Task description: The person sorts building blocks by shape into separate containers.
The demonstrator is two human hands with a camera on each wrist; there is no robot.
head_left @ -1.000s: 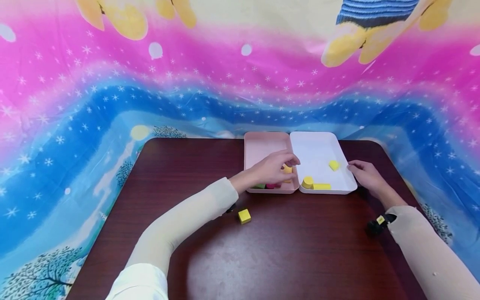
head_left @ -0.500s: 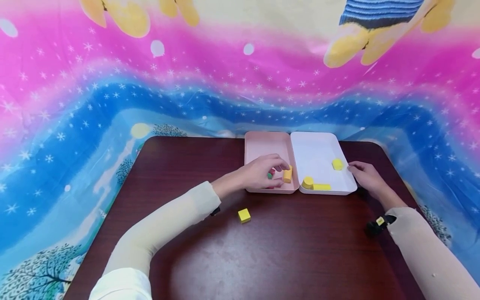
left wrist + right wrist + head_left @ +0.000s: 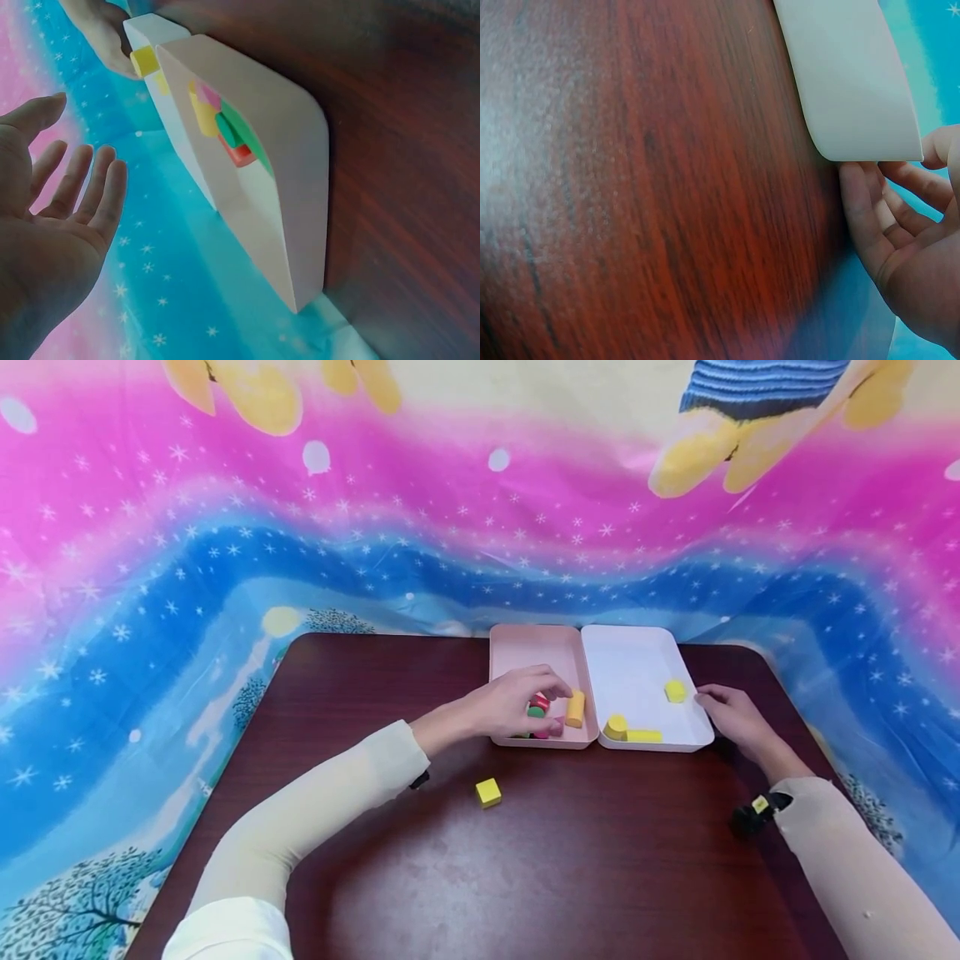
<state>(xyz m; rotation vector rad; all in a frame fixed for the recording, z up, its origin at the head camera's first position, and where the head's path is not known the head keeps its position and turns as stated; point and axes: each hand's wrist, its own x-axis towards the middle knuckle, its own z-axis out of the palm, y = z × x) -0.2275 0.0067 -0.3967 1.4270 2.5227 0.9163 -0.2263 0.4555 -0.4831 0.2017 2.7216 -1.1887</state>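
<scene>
My left hand [image 3: 517, 700] hovers over the front of the pink tray [image 3: 534, 643], fingers bent loosely and apart, with nothing between them. In the left wrist view the palm of this left hand [image 3: 56, 225] shows bare. Close by its fingertips lies an orange cylinder [image 3: 575, 710]. Red [image 3: 539, 700] and green [image 3: 536, 712] blocks, plus a pink one [image 3: 557, 725], show between the fingers; others are partly hidden. At the right side of the white tray [image 3: 626, 652], my right hand [image 3: 731, 714] holds the edge, thumb at the rim and fingers against the outer wall [image 3: 855, 112].
Inside the white tray are a yellow hexagonal block [image 3: 675, 692], a yellow cylinder [image 3: 616, 727] and a long yellow block [image 3: 643, 736]. A yellow cube [image 3: 488, 792] sits on the dark wooden table [image 3: 570, 860] before the trays. A patterned cloth [image 3: 450, 543] hangs behind.
My left hand has drawn back leftward from the seam between the trays, uncovering the orange cylinder. The yellow hexagonal block has shifted slightly right in the white tray. The right hand stays put.
</scene>
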